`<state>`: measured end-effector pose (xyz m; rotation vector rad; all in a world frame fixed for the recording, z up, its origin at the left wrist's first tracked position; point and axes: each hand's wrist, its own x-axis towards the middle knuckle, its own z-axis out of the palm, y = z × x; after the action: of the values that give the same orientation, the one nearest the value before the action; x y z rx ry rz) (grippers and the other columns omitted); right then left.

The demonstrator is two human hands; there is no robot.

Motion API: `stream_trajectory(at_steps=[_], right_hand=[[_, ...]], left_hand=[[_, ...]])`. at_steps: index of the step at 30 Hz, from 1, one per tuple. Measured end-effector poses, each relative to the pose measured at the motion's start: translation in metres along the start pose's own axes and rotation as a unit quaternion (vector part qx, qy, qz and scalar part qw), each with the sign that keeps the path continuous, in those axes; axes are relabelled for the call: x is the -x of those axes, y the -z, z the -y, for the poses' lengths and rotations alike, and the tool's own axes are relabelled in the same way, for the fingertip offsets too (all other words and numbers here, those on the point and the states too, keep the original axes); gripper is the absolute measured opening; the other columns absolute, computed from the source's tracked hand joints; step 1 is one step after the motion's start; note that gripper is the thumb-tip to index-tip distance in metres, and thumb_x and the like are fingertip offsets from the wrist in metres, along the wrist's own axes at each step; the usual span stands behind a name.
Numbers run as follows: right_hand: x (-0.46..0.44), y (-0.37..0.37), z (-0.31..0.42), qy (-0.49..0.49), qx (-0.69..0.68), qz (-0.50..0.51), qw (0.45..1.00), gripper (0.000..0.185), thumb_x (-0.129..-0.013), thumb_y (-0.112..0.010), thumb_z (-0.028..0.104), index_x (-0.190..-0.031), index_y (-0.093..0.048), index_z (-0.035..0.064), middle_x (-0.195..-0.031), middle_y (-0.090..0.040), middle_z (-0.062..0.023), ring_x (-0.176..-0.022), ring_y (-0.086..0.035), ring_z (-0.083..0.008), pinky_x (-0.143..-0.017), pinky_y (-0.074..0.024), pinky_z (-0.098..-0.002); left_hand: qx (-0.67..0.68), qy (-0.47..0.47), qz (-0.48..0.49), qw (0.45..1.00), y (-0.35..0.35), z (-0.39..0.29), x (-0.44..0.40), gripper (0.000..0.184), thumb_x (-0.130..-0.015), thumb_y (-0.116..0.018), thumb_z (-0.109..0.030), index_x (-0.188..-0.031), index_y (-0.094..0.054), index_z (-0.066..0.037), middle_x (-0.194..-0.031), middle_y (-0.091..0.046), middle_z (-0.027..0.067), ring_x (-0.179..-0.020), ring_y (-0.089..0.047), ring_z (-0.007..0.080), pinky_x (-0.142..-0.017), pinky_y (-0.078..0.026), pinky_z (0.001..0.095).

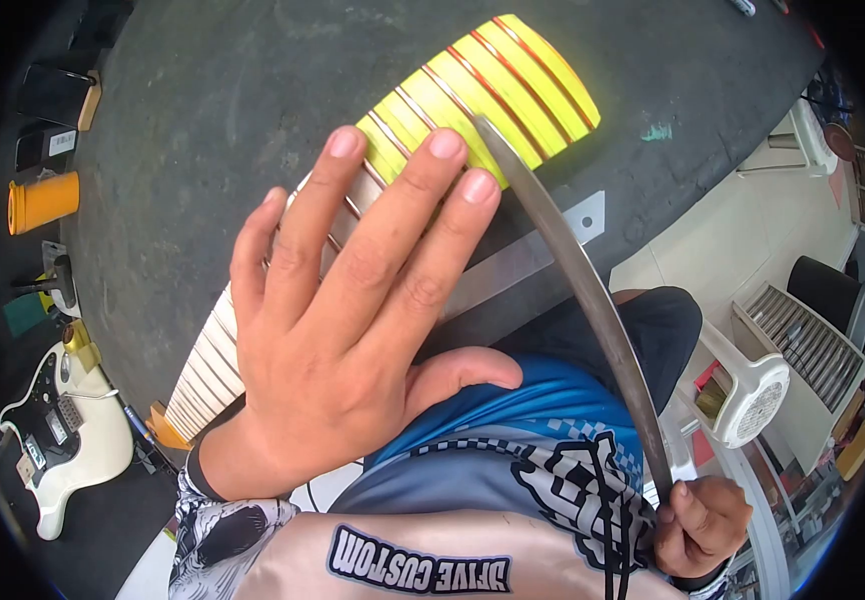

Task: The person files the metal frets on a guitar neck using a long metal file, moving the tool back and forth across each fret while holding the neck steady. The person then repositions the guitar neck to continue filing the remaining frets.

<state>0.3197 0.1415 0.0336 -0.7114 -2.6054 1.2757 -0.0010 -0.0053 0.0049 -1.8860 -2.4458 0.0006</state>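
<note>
Tabletop (253, 80), fretboard (433, 110) diagonal toward upper right

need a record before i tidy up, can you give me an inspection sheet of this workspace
surface: dark bench top, green smudge toward its right side
job's things: fretted guitar neck, bright yellow at the far end, paler at the near end; long dark metal bar, tip over the yellow stretch, contact unclear
clutter: flat ruler-like strip beside the neck; orange canister, hammer and white electric guitar body at left
hands: left hand over the neck, fingers spread; right hand gripping the bar's near end
cables: nothing seen clearly
surroundings: white stool and pale floor at right
</note>
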Motion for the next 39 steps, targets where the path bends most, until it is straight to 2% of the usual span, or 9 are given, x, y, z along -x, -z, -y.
stream_trajectory(at_steps=[9,15,17,22,27,29,32,34,39], right_hand=[[-0.12,-0.032,0.038,0.028,-0.029,-0.002,0.999,0.041,-0.077,-0.066,-0.003,-0.118,-0.073,-0.0032,-0.056,-0.055,-0.006,-0.043,-0.05,-0.0184,-0.047,-0.039,-0.0274],[-0.082,-0.022,0.021,0.024,0.004,0.006,1.0,0.045,-0.075,-0.067,-0.004,-0.119,-0.075,0.0027,-0.059,-0.058,-0.0064,-0.047,-0.054,-0.0194,-0.05,-0.0423,-0.0299],[-0.051,-0.018,0.012,0.032,0.027,-0.015,0.999,0.048,-0.075,-0.068,-0.003,-0.121,-0.075,0.0077,-0.06,-0.058,-0.0056,-0.048,-0.054,-0.0201,-0.051,-0.0418,-0.0324],[-0.003,0.003,0.005,0.006,0.013,0.007,1.0,0.05,-0.075,-0.066,-0.002,-0.123,-0.075,0.0111,-0.061,-0.059,-0.0058,-0.047,-0.052,-0.0198,-0.05,-0.0387,-0.0323],[-0.043,-0.008,0.023,0.009,0.032,-0.007,0.999,0.046,-0.075,-0.066,-0.003,-0.118,-0.076,0.0067,-0.061,-0.058,-0.0057,-0.046,-0.051,-0.0203,-0.05,-0.0405,-0.0329],[-0.083,-0.014,0.029,0.054,0.045,-0.001,0.998,0.043,-0.075,-0.068,-0.003,-0.117,-0.076,0.0035,-0.06,-0.057,-0.0062,-0.046,-0.051,-0.0201,-0.05,-0.0409,-0.0319],[-0.116,-0.024,0.041,0.011,0.014,0.016,1.0,0.043,-0.075,-0.068,-0.004,-0.117,-0.075,0.0017,-0.059,-0.057,-0.0066,-0.046,-0.051,-0.0194,-0.05,-0.0411,-0.029],[-0.12,-0.032,0.037,0.017,-0.011,0.011,1.0,0.042,-0.076,-0.068,-0.004,-0.117,-0.075,0.0009,-0.059,-0.057,-0.0068,-0.046,-0.051,-0.019,-0.049,-0.0406,-0.0278],[-0.067,-0.019,0.015,0.054,0.054,-0.007,0.997,0.047,-0.075,-0.068,-0.002,-0.121,-0.075,0.0073,-0.061,-0.059,-0.0071,-0.048,-0.052,-0.0217,-0.051,-0.0417,-0.0329]], left_hand=[[0.023,0.005,0.018,1.0,0.005,0.001,-0.002,0.095,-0.085,-0.05,-0.079,-0.145,-0.057,-0.004,-0.146,-0.057,0.0166,-0.139,-0.048,0.0404,-0.105,-0.039,0.0474],[0.023,0.01,0.028,0.999,0.005,0.002,-0.001,0.098,-0.086,-0.046,-0.081,-0.145,-0.056,-0.004,-0.148,-0.056,0.0154,-0.14,-0.047,0.0398,-0.106,-0.037,0.0482],[0.018,0.014,0.03,0.999,0.005,0.001,-0.001,0.098,-0.086,-0.044,-0.081,-0.145,-0.056,-0.004,-0.148,-0.056,0.0146,-0.14,-0.046,0.0395,-0.106,-0.037,0.0483],[0.021,0.014,0.026,0.999,0.004,0.001,-0.001,0.097,-0.087,-0.044,-0.081,-0.145,-0.056,-0.004,-0.148,-0.055,0.0138,-0.14,-0.046,0.0392,-0.106,-0.038,0.0481],[0.021,0.014,0.028,0.999,0.005,0.0,-0.002,0.097,-0.087,-0.044,-0.081,-0.145,-0.056,-0.004,-0.148,-0.055,0.0144,-0.14,-0.046,0.0394,-0.105,-0.038,0.0482],[0.026,0.014,0.027,0.999,0.005,0.001,-0.002,0.097,-0.087,-0.044,-0.081,-0.145,-0.056,-0.004,-0.148,-0.055,0.0146,-0.14,-0.046,0.0395,-0.105,-0.038,0.0483],[0.034,0.016,0.029,0.999,0.006,0.001,-0.002,0.097,-0.087,-0.044,-0.081,-0.145,-0.056,-0.003,-0.149,-0.055,0.0148,-0.14,-0.046,0.0394,-0.105,-0.038,0.0483],[0.032,0.013,0.034,0.999,0.007,0.002,-0.003,0.098,-0.087,-0.044,-0.081,-0.145,-0.056,-0.003,-0.149,-0.055,0.0149,-0.139,-0.046,0.0395,-0.106,-0.038,0.0483],[0.032,0.014,0.035,0.999,0.006,0.002,-0.002,0.099,-0.086,-0.043,-0.082,-0.144,-0.057,-0.003,-0.148,-0.055,0.0151,-0.139,-0.046,0.0396,-0.106,-0.038,0.0484]])
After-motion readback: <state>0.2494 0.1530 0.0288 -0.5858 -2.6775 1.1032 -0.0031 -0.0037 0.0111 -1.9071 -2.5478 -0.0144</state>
